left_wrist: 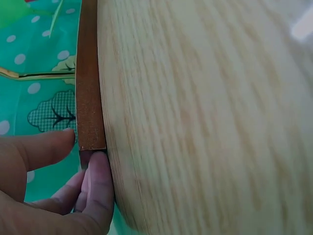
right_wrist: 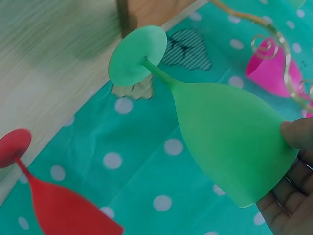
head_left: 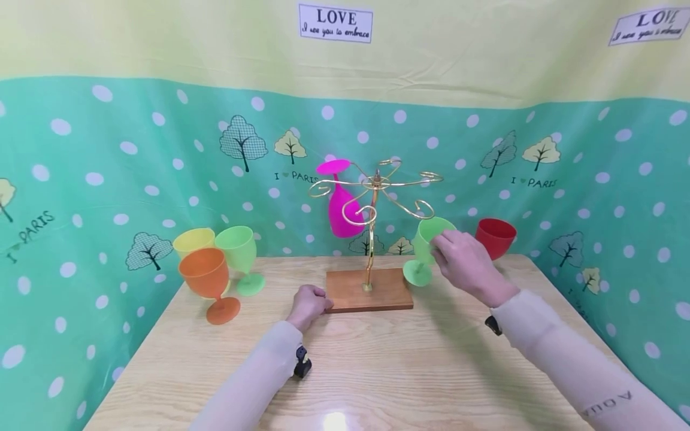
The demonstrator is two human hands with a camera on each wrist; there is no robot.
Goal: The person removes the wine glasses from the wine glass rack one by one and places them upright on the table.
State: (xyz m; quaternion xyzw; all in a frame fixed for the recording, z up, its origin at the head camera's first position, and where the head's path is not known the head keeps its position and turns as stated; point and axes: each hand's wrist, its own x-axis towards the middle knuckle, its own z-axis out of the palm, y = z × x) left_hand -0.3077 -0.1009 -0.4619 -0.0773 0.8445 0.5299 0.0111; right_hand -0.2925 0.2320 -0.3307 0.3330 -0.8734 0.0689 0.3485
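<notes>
My right hand (head_left: 466, 263) grips a light green plastic goblet (right_wrist: 230, 132) by its rim, with the thumb on the outside of the bowl. The goblet tilts, its foot near the right end of a rack's wooden base (head_left: 388, 290). At the base's front left corner, my left hand (head_left: 309, 306) holds the edge between thumb and fingers. Gold wire arms with curled ends spread from the rack's post (head_left: 371, 239). A magenta goblet (head_left: 345, 209) hangs upside down from one arm at the back left. Behind my right hand stands a red goblet (head_left: 495, 236).
On the table's left side stand an orange goblet (head_left: 206, 272), a yellow goblet (head_left: 191, 240) partly hidden behind it, and another light green goblet (head_left: 238, 248). A polka-dot curtain (head_left: 162, 143) rises behind and beside the wood-grain table (head_left: 377, 371).
</notes>
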